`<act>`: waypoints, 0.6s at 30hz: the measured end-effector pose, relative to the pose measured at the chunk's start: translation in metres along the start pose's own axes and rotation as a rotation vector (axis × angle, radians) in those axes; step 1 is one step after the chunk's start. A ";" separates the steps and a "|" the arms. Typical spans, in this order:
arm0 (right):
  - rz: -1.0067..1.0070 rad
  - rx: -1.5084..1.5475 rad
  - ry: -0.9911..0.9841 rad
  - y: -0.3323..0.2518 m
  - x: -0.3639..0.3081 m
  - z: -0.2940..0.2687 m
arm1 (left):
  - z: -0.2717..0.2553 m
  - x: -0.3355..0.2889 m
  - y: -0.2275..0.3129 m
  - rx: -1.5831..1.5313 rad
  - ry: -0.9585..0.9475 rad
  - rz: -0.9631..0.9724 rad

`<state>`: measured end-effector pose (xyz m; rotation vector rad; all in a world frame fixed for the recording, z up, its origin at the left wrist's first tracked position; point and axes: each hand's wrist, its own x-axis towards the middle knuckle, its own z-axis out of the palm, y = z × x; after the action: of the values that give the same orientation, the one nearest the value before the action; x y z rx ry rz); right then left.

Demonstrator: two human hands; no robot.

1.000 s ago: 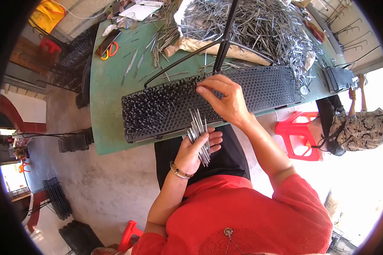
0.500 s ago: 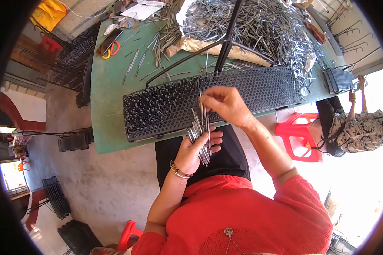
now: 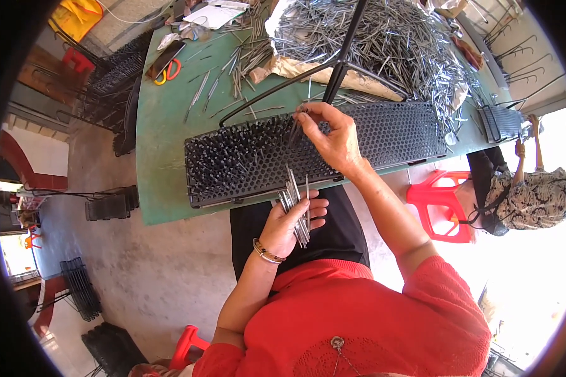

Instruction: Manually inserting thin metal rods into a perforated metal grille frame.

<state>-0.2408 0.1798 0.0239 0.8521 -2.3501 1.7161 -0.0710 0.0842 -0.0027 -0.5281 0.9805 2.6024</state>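
In my left hand (image 3: 283,223), held low in front of the table edge, lies a bundle of thin metal rods (image 3: 292,200) gripped under the thumb. My right hand (image 3: 336,138) is over a long black perforated rack (image 3: 390,132), with thumb and fingertips pinched on a thin metal rod (image 3: 294,133) that points down at the holes. Many dark rod ends (image 3: 214,163) stand upright in the rack's left part; uncovered holes show across its right part. A black wire handle (image 3: 339,69) rises from the rack.
Behind the rack, a large pile of metal rods (image 3: 383,44) lies on brown paper on the green table (image 3: 160,138). Scissors (image 3: 173,69) and a phone (image 3: 163,60) lie at the left. A red stool (image 3: 437,201) and a co-worker (image 3: 528,198) are at the right.
My right hand has moved up and away from the left hand's bundle to the rack, carrying a rod. My left hand stays nearly in place with the bundle.
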 end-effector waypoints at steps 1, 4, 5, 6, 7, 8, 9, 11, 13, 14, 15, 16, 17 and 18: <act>0.001 0.000 -0.001 0.000 0.000 0.000 | 0.000 0.000 0.000 0.003 0.006 0.002; -0.022 0.053 -0.045 -0.003 0.000 -0.002 | 0.000 0.001 0.000 0.001 0.009 0.001; -0.033 0.028 -0.059 -0.003 0.000 -0.003 | 0.000 0.001 0.000 -0.002 0.008 -0.002; -0.044 0.004 -0.074 -0.003 0.000 -0.004 | 0.000 0.001 0.000 -0.002 0.008 -0.003; -0.043 0.003 -0.074 -0.003 0.001 -0.004 | 0.000 0.001 0.001 0.003 0.011 -0.003; -0.075 0.007 -0.088 -0.002 0.002 -0.005 | 0.001 0.001 0.001 0.007 0.015 -0.004; -0.107 0.011 -0.101 -0.002 0.003 -0.005 | 0.001 0.001 0.001 0.007 0.015 -0.004; -0.140 -0.009 -0.135 -0.006 0.006 -0.009 | 0.000 0.001 0.001 0.001 0.010 -0.009; -0.172 -0.028 -0.170 -0.006 0.008 -0.009 | -0.001 0.001 0.001 -0.014 0.014 -0.008; -0.172 -0.027 -0.168 -0.003 0.008 -0.009 | -0.001 0.002 0.001 -0.029 0.015 -0.006; -0.172 -0.026 -0.165 -0.001 0.008 -0.008 | -0.001 0.002 0.001 -0.029 0.014 -0.006; -0.172 -0.027 -0.166 0.000 0.006 -0.008 | -0.001 0.002 0.002 -0.037 0.006 0.000; -0.131 -0.027 -0.138 -0.001 0.003 -0.007 | -0.001 0.001 0.003 -0.044 -0.001 0.008; -0.089 -0.028 -0.110 0.000 0.000 -0.006 | -0.001 0.001 0.003 -0.045 0.000 0.009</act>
<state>-0.2417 0.1851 0.0262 1.0546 -2.3584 1.6383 -0.0726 0.0814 -0.0018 -0.5359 0.9278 2.6380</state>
